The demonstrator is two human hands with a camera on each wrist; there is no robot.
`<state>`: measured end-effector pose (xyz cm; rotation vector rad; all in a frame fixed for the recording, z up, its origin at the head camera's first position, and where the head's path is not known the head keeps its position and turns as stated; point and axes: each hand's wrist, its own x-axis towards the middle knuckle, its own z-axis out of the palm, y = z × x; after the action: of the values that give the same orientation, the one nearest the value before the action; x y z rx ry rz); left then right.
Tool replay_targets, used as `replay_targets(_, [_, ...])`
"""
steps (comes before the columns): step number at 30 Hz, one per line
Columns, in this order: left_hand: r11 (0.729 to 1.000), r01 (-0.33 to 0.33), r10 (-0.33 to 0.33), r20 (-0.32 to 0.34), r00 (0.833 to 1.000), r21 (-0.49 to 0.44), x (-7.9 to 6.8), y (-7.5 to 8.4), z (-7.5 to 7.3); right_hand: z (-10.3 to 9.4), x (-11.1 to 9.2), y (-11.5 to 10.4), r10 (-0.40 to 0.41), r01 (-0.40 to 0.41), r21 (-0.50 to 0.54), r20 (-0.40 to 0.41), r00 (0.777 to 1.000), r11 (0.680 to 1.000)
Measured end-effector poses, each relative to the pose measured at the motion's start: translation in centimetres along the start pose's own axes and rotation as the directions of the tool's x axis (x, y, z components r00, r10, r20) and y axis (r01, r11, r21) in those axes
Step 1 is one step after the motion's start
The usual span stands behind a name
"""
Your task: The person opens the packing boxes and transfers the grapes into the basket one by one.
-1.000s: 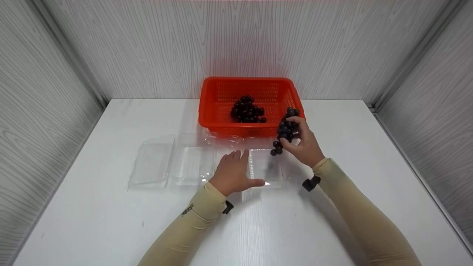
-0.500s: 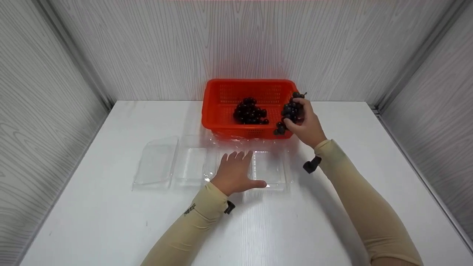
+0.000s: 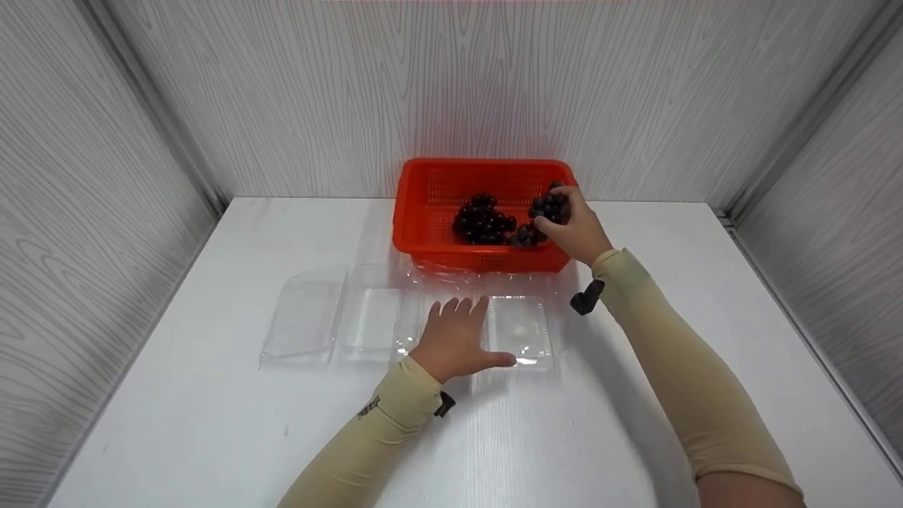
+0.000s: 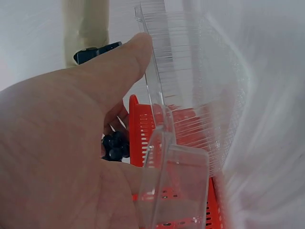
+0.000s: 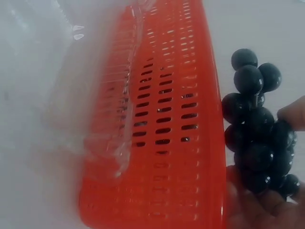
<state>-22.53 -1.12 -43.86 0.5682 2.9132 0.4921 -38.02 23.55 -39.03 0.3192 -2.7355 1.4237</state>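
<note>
My right hand [image 3: 584,231] grips a bunch of dark grapes [image 3: 547,207] at the right end of the red basket [image 3: 458,258]. In the right wrist view, thumb and fingers curl round the held grapes [image 5: 259,152], seen beside the basket wall. A second grape bunch [image 3: 481,222] lies inside the basket. My left hand [image 3: 455,346] lies over a clear plastic container [image 3: 518,328] in front of the basket, fingers and thumb spread and straight. Its thumb [image 4: 139,50] touches the container's edge in the left wrist view; the other fingertips are hidden there.
Clear plastic trays stand left of my left hand: one [image 3: 372,324] nearer, another panel [image 3: 303,317] farther left. The white tabletop [image 3: 494,451] stretches toward me. A grained back wall [image 3: 487,85] rises behind the basket, with side walls left and right.
My right hand has carried the grape bunch away from above the container, back and over the basket's right end, and then lowered it. My left hand stays in place at the container.
</note>
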Motion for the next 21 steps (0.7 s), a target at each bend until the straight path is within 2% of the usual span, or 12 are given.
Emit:
replay_targets(5, [1.0, 0.006, -0.006, -0.002, 1.0, -0.001, -0.2, 0.3, -0.2, -0.1, 0.5, -0.6, 0.107, -0.111, 0.069, 0.046, 0.993, 0.991])
replay_targets(8, [1.0, 0.009, -0.009, -0.004, 1.0, 0.0, -0.4, 0.3, -0.5, -0.1, 0.6, -0.9, 0.129, -0.135, 0.108, 0.063, 0.99, 0.985])
replay_targets(17, [1.0, 0.002, -0.002, -0.006, 1.0, 0.018, -0.7, 0.5, -0.6, -0.2, -0.1, -0.7, 0.092, -0.102, 0.179, 0.063, 0.994, 0.979])
replay_targets(21, [1.0, -0.002, 0.002, -0.017, 1.0, 0.029, -0.5, 0.4, -0.6, -0.1, -1.0, -1.1, 0.047, -0.065, 0.254, 0.074, 0.996, 0.965])
